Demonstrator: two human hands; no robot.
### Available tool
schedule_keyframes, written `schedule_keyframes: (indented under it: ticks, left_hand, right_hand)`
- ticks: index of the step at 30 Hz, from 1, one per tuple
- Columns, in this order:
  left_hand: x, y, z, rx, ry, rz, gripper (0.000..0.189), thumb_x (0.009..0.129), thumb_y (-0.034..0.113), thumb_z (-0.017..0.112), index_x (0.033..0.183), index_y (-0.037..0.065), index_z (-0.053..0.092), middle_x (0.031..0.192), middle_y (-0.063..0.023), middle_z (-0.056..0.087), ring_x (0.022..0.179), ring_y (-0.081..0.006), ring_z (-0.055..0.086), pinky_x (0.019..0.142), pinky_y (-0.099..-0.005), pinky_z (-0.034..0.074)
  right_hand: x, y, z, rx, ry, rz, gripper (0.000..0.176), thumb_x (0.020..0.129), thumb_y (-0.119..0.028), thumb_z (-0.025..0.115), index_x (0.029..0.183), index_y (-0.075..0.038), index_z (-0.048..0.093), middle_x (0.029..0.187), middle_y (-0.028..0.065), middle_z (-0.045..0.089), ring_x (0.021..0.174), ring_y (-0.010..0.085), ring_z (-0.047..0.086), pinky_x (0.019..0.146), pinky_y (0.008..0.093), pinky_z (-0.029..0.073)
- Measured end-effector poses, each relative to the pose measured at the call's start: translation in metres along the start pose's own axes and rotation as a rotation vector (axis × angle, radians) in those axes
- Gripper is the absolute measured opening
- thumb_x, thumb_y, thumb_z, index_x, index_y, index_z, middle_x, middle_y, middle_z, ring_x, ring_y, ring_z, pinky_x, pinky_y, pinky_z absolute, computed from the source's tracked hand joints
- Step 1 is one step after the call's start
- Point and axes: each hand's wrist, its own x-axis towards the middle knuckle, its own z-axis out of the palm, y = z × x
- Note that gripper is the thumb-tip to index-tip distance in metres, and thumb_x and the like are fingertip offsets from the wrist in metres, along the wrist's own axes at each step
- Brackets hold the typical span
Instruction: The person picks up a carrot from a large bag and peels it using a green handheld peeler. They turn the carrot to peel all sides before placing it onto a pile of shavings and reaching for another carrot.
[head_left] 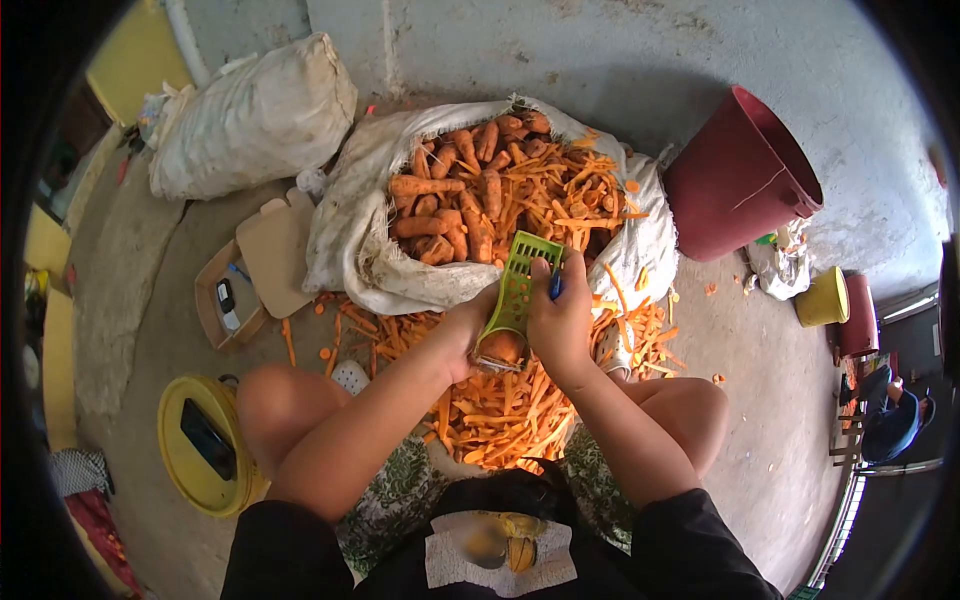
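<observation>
A green slotted tool [517, 285] is held between my two hands over a pile of carrot strips [505, 420]. My left hand [470, 335] is closed around an orange carrot piece [502, 346] at the tool's lower end. The fingers of my right hand [560, 320] are wrapped on the tool's right side, with a small blue item [555, 284] showing between them. Just beyond my hands, an open white sack [365, 240] holds whole carrots [480, 200] and cut orange strips [575, 190].
A maroon bucket [725, 185] leans by the wall. At left are a full white sack [255, 120], a cardboard box [275, 250] and a yellow bucket [185, 480] with a phone [207, 440] on its lid. A person [895, 425] sits at far right.
</observation>
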Motion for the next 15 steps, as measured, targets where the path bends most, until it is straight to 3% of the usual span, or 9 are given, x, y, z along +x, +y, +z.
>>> schedule_keyframes:
  ticks: [4,6,8,10,11,14,15]
  left_hand:
    - [0.011,0.001,-0.008,0.170,-0.103,0.084,0.038,0.093,0.034,0.032,0.113,0.006,0.048,0.092,-0.0043,0.059,0.074,-0.0135,0.059,0.066,-0.0262,0.051]
    - [-0.002,0.000,0.002,0.289,-0.111,0.049,0.037,0.094,0.033,0.031,0.110,0.004,0.048,0.090,-0.0052,0.058,0.074,-0.0158,0.060,0.064,-0.0275,0.051]
    - [-0.010,-0.006,-0.004,0.390,-0.174,-0.114,0.039,0.094,0.034,0.031,0.111,0.002,0.046,0.093,-0.0085,0.058,0.077,-0.0187,0.060,0.065,-0.0282,0.051]
    - [-0.026,-0.010,0.007,0.473,-0.156,-0.058,0.041,0.094,0.034,0.031,0.113,0.002,0.045,0.096,-0.0102,0.057,0.079,-0.0185,0.060,0.067,-0.0287,0.051]
    - [-0.032,-0.008,0.011,0.555,-0.136,0.000,0.042,0.093,0.035,0.032,0.116,0.001,0.044,0.099,-0.0119,0.057,0.081,-0.0183,0.060,0.069,-0.0291,0.051]
    - [-0.027,0.004,0.000,0.445,-0.185,-0.045,0.047,0.091,0.038,0.038,0.117,-0.001,0.042,0.105,-0.0131,0.055,0.088,-0.0179,0.058,0.072,-0.0311,0.050]
    - [-0.020,0.005,-0.006,0.404,-0.178,-0.053,0.048,0.090,0.039,0.041,0.116,-0.001,0.043,0.106,-0.0125,0.054,0.090,-0.0176,0.058,0.073,-0.0311,0.050]
  right_hand:
    - [0.007,0.008,-0.006,-0.238,0.022,0.054,0.018,0.086,-0.014,0.050,0.094,0.001,0.045,0.059,0.0150,0.050,0.051,0.0244,0.050,0.049,0.0339,0.039]
    - [0.025,0.027,-0.016,-0.313,0.160,0.022,0.019,0.086,-0.016,0.050,0.090,0.002,0.043,0.058,0.0143,0.050,0.051,0.0262,0.049,0.048,0.0359,0.038]
    - [0.056,0.052,-0.040,-0.314,0.288,0.207,0.017,0.086,-0.015,0.048,0.084,0.001,0.042,0.060,0.0150,0.050,0.052,0.0274,0.049,0.051,0.0388,0.038]
    - [0.071,0.064,-0.061,-0.489,0.397,0.184,0.018,0.087,-0.016,0.047,0.086,0.002,0.044,0.064,0.0160,0.050,0.054,0.0268,0.046,0.054,0.0381,0.038]
    - [0.075,0.076,-0.067,-0.326,0.464,0.156,0.020,0.088,-0.018,0.046,0.087,0.002,0.044,0.063,0.0123,0.049,0.053,0.0225,0.046,0.053,0.0365,0.038]
    - [0.078,0.069,-0.075,-0.127,0.406,0.240,0.022,0.090,-0.021,0.044,0.085,0.001,0.044,0.063,0.0052,0.047,0.055,0.0109,0.048,0.049,0.0296,0.039]
    - [0.074,0.057,-0.071,-0.128,0.402,0.239,0.022,0.090,-0.021,0.044,0.085,0.001,0.044,0.063,0.0052,0.047,0.055,0.0109,0.048,0.049,0.0296,0.039]
